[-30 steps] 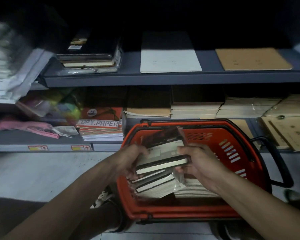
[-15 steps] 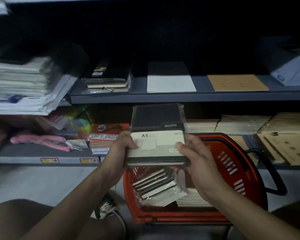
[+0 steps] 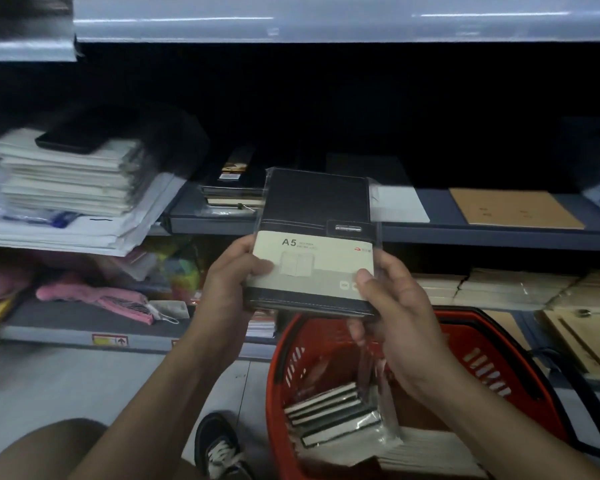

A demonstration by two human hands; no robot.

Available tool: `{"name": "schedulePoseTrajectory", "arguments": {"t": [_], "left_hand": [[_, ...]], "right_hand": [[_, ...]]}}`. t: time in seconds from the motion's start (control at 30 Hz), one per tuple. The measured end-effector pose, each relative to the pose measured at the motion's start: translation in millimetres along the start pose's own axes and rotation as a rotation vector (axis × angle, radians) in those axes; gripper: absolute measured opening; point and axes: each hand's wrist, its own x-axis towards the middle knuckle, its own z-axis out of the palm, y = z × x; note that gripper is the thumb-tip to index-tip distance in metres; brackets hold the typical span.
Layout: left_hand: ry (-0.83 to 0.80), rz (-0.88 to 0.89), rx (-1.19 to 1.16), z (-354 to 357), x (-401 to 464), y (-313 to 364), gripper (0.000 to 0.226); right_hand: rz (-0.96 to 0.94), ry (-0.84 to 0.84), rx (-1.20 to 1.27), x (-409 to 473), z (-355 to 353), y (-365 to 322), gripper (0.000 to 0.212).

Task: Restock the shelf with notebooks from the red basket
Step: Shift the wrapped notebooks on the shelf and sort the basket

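Both hands — left hand (image 3: 229, 282), right hand (image 3: 395, 306) — pinch wrapped notebook (image 3: 314, 244) by its edges; slick film — may slip into red basket (image 3: 492, 344).

A black A5 notebook (image 3: 315, 237), shrink-wrapped with a cream paper band, is held level above the red basket (image 3: 482, 355), in front of the grey shelf (image 3: 465, 233). More wrapped notebooks (image 3: 333, 415) lie stacked inside the basket.
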Motion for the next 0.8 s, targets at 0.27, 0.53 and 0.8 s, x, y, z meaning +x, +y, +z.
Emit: {"name": "schedulePoseTrajectory", "arguments": {"t": [0.27,0.53,0.8], "left_hand": [[0.187,0.047,-0.008,-14.3,47.4,37.3,0.029],[0.306,0.124,-0.049,-46.6,102.8,63.8,0.056],[0.267,0.266,0.248,-68.8,135.5,75.5,0.051]], "right_hand": [[-0.002,0.009,0.006,71.0,37.3,-15.5,0.032],[-0.025,0.026,-0.053,140.4,76.6,-22.9,0.023],[-0.099,0.117,-0.341,199.7,92.4,-27.5,0.027]]}}
